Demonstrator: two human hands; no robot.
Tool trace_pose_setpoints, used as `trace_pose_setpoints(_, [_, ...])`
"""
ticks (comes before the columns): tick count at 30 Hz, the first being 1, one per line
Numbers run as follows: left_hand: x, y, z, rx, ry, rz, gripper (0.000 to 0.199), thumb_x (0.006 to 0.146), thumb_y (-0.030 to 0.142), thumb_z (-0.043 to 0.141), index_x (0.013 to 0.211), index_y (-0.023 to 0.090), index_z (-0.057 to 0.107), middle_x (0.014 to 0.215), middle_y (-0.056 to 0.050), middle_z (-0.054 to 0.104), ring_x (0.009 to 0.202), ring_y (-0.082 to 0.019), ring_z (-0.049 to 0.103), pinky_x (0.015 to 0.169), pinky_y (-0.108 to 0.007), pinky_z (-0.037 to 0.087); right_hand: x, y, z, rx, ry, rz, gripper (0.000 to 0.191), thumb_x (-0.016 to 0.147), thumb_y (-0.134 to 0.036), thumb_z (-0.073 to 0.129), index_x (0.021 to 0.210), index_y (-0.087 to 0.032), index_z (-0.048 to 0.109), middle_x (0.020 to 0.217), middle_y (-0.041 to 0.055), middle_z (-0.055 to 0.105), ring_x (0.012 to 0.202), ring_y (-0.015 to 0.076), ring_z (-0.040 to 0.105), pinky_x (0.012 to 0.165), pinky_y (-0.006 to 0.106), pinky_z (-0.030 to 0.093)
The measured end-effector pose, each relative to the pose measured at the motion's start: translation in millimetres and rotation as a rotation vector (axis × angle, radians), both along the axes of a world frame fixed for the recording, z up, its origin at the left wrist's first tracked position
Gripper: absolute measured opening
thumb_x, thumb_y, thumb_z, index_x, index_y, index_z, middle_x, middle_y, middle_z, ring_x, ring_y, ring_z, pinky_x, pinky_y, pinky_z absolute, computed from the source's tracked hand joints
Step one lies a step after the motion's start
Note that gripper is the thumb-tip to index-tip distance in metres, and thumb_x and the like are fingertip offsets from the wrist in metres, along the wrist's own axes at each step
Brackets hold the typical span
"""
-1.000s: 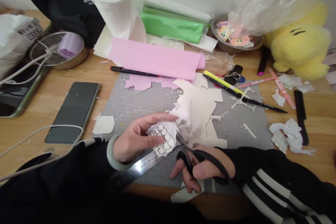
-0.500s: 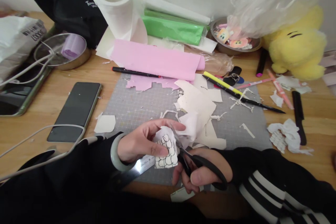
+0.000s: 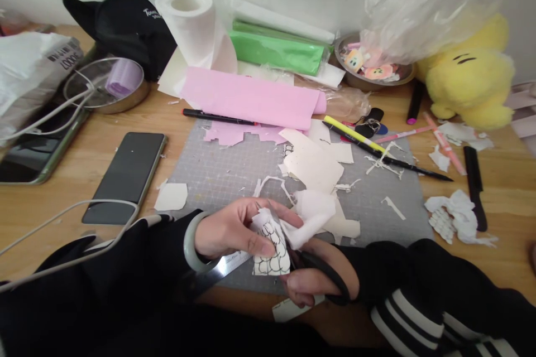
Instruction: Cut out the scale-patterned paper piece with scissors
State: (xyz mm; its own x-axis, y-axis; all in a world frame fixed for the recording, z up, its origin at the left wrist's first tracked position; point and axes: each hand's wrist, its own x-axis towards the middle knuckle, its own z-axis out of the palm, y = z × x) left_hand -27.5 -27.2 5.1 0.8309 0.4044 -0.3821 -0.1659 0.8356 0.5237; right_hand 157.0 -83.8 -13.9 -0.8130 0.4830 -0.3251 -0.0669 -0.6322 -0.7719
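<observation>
Between the thumb and fingers of my left hand (image 3: 234, 228) is a small white paper piece (image 3: 274, 256) with black scale-like line drawing. The fingers of my right hand (image 3: 320, 276) are wrapped round the handles of black scissors (image 3: 330, 273). The scissor blades lie against the upper right side of the drawn piece, partly hidden by paper and fingers. A crumpled white tissue-like sheet (image 3: 314, 215) hangs beside the blades. Under both hands is a grey cutting mat (image 3: 213, 173), with cream paper offcuts (image 3: 314, 162) just beyond. A metal ruler (image 3: 228, 268) shows below my left hand.
A dark phone (image 3: 125, 175) and cable lie at the left. Pink paper (image 3: 251, 97), a paper roll (image 3: 188, 33) and green packs (image 3: 276, 53) stand behind the mat. Pens, a metal bowl (image 3: 374, 82), a yellow plush toy (image 3: 471, 83) and crumpled tissue (image 3: 464, 212) are at the right.
The view has shifted slightly. The drawn piece stands more upright, the scissor blades reach further up along its edge, and the tissue-like sheet has swung out to the right.
</observation>
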Motion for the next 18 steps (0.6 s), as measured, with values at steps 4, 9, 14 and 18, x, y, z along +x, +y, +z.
trace_pose_setpoints(4, [0, 2, -2.4, 0.064, 0.004, -0.08, 0.037, 0.06, 0.003, 0.075, 0.094, 0.015, 0.071, 0.079, -0.005, 0.073, 0.067, -0.014, 0.067, 0.063, -0.02, 0.052, 1, 10, 6.2, 0.029, 0.059, 0.123, 0.053, 0.071, -0.063, 0.056, 0.066, -0.011, 0.05, 0.057, -0.0005, 0.048, 0.053, 0.0063, 0.046, 0.053, 0.022, 0.039])
trace_pose_setpoints(9, [0, 4, -5.6, 0.121, -0.015, -0.105, 0.036, 0.06, 0.004, 0.074, 0.094, 0.015, 0.071, 0.078, -0.004, 0.072, 0.068, -0.013, 0.066, 0.061, -0.019, 0.051, -2, 5, 0.8, 0.124, -0.016, 0.092, 0.053, 0.076, -0.064, 0.048, 0.06, -0.013, 0.047, 0.05, -0.0015, 0.044, 0.049, 0.007, 0.044, 0.048, 0.022, 0.038])
trace_pose_setpoints(14, [0, 5, -5.0, 0.162, -0.009, -0.172, 0.038, 0.058, 0.002, 0.075, 0.095, 0.013, 0.071, 0.077, -0.004, 0.072, 0.066, -0.012, 0.064, 0.063, -0.019, 0.052, -2, 3, -3.7, 0.181, 0.034, 0.145, 0.054, 0.083, -0.06, 0.041, 0.057, -0.013, 0.047, 0.048, -0.0011, 0.043, 0.046, 0.0062, 0.042, 0.046, 0.021, 0.035])
trace_pose_setpoints(18, [-1, 6, -3.8, 0.145, -0.006, -0.259, 0.042, 0.059, 0.001, 0.074, 0.098, 0.015, 0.07, 0.073, -0.001, 0.072, 0.064, -0.01, 0.065, 0.06, -0.016, 0.051, -2, 5, -4.1, 0.083, 0.129, 0.197, 0.061, 0.075, -0.071, 0.041, 0.065, -0.011, 0.048, 0.056, 0.0004, 0.046, 0.051, 0.0063, 0.044, 0.05, 0.021, 0.037])
